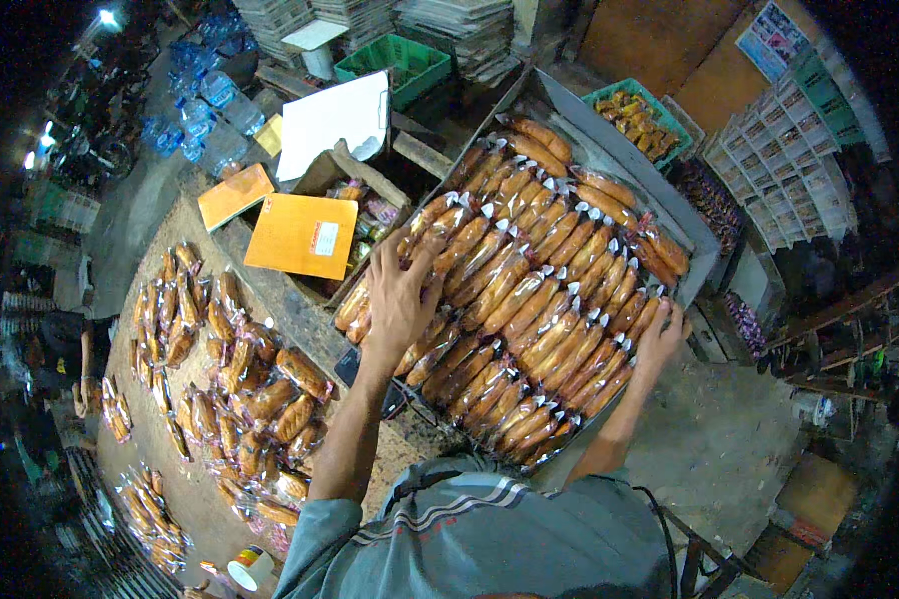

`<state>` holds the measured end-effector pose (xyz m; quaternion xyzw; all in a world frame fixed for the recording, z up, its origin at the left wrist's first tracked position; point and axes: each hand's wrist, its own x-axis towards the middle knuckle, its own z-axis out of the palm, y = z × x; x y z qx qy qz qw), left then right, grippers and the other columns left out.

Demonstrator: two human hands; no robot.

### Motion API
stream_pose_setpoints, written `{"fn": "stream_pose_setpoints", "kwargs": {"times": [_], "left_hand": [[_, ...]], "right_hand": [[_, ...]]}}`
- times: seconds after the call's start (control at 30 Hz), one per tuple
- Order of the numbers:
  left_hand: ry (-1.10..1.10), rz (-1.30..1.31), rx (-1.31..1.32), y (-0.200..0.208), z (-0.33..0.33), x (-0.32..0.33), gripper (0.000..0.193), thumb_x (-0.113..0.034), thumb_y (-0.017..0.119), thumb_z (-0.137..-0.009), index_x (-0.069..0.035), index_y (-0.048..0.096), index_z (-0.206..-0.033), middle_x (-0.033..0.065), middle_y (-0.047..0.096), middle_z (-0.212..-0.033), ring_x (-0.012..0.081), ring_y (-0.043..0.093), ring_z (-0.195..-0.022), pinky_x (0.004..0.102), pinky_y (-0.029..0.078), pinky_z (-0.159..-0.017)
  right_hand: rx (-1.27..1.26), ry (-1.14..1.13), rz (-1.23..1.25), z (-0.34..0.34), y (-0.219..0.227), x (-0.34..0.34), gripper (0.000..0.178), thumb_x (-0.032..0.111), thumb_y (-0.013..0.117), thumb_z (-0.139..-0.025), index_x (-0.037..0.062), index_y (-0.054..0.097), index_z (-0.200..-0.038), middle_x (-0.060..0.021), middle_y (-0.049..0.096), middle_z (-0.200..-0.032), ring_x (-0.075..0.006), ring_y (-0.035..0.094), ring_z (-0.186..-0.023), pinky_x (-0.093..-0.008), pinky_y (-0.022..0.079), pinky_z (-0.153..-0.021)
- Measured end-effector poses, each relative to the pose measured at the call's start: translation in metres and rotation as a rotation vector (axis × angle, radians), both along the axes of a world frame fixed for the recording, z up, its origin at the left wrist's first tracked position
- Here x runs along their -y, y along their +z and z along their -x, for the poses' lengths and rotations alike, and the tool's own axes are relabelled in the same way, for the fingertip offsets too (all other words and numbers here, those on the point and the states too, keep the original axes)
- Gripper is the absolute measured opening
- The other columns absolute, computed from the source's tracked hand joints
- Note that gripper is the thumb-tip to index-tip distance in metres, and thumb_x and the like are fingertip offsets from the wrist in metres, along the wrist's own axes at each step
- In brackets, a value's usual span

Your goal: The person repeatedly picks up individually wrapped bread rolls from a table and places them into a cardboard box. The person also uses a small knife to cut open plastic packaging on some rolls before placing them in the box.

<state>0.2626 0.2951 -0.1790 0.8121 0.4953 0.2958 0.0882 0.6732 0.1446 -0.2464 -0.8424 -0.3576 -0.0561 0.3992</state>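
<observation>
A large grey metal tray point(704, 235) is filled with rows of long brown bread loaves point(529, 299) in clear plastic wrappers, many with white ends. My left hand point(402, 299) rests at the tray's left side, its spread, bent fingers touching the wrapped loaves there. Across the tray, my right hand point(661, 334) lies at the right-hand end of the rows with its fingers apart, against the outermost loaves. Neither hand lifts a loaf. Part of the bread under the left palm is hidden.
Left of me, a heap of wrapped loaves point(245, 389) covers a board-topped table. Orange notebooks point(303, 236), a clipboard with white paper point(335, 125) and a box lie beyond it. Green crates point(659, 105) stand behind the tray; a white cup point(250, 567) sits at lower left.
</observation>
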Motion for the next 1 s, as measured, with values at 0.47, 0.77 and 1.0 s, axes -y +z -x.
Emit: {"fn": "stream_pose_setpoints", "kwargs": {"times": [0.47,0.77,1.0], "left_hand": [[0.17,0.061,0.046,-0.008,-0.008,-0.018,0.068,-0.018,0.079,-0.088,-0.013,0.05,-0.148,0.0198,0.047,-0.147,0.0412,0.047,-0.135,0.0553,0.042,-0.108],[0.122,0.065,0.043,0.001,-0.022,0.004,0.101,-0.028,0.089,-0.079,-0.017,0.033,-0.163,0.0285,0.03,-0.159,0.0498,0.034,-0.146,0.0622,0.03,-0.12],[0.206,0.047,0.011,-0.009,-0.022,-0.01,0.101,-0.027,0.091,-0.078,-0.026,0.036,-0.163,0.0232,0.034,-0.159,0.0468,0.039,-0.144,0.0624,0.035,-0.114]], "right_hand": [[0.002,0.05,-0.106,-0.006,-0.004,-0.001,0.045,0.044,0.056,-0.108,0.0026,0.071,-0.118,-0.0209,0.073,-0.115,-0.0413,0.057,-0.116,-0.0517,0.037,-0.111],[-0.205,-0.06,-0.285,0.0,-0.004,-0.002,0.065,0.04,0.065,-0.106,0.0045,0.043,-0.156,-0.0229,0.051,-0.152,-0.0382,0.052,-0.138,-0.0488,0.037,-0.117],[-0.232,-0.046,-0.216,-0.006,-0.009,0.002,0.073,0.045,0.068,-0.104,-0.0047,0.043,-0.151,-0.0253,0.053,-0.147,-0.0353,0.052,-0.136,-0.0445,0.04,-0.115]]}}
